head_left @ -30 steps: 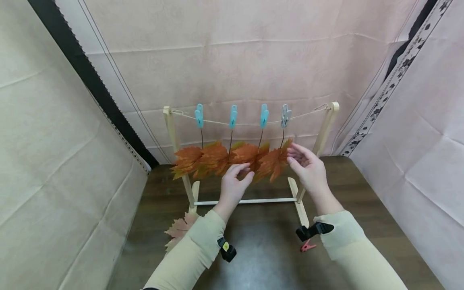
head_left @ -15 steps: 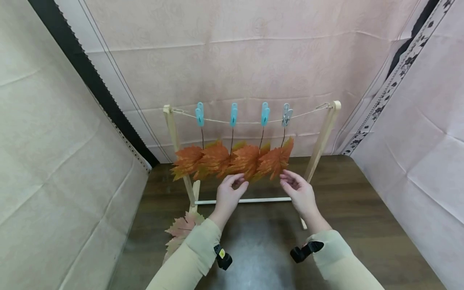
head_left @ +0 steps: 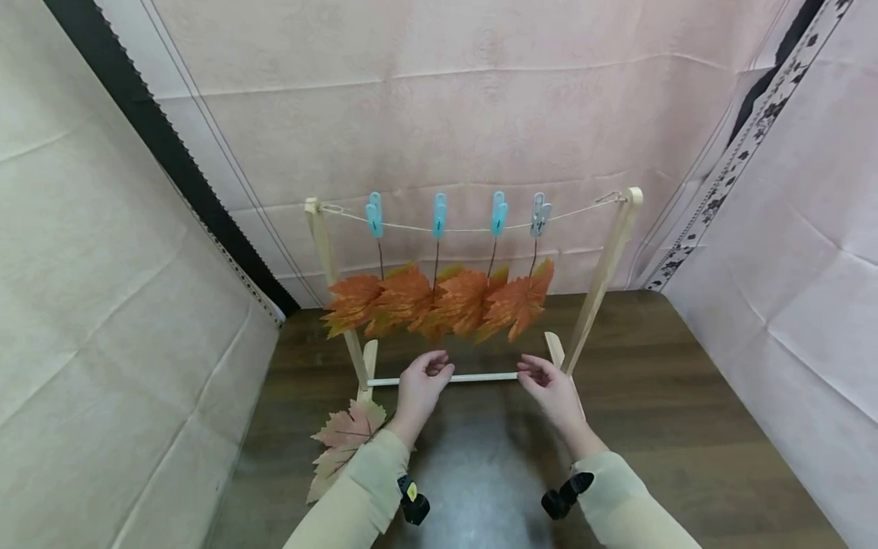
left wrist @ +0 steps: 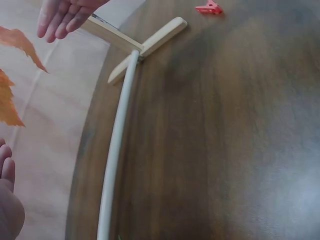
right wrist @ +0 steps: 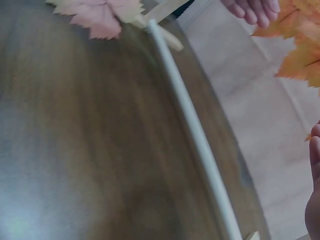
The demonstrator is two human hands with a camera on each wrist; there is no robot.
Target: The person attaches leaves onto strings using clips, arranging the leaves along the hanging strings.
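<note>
Several orange maple leaves hang side by side by their dark stems. Three light blue clothespins and one greyer clothespin clip the stems to a thin string. In the head view my left hand is below the leaves, fingers loosely bent with nothing in them. Across from it, my right hand is likewise relaxed and holds nothing. Both hands overlap the white rod of the wooden stand in this view. Orange leaf tips hang close to my left fingers in the left wrist view.
Wooden posts carry the string, with feet on the dark wooden table. A pale pink leaf lies at the left foot, partly under my left sleeve. A red clothespin lies beyond the right foot. Light cloth walls surround the table.
Both hands have moved down from the leaves, the right one also to the left, away from the rightmost leaf. The leaves and clothespins stay on the string.
</note>
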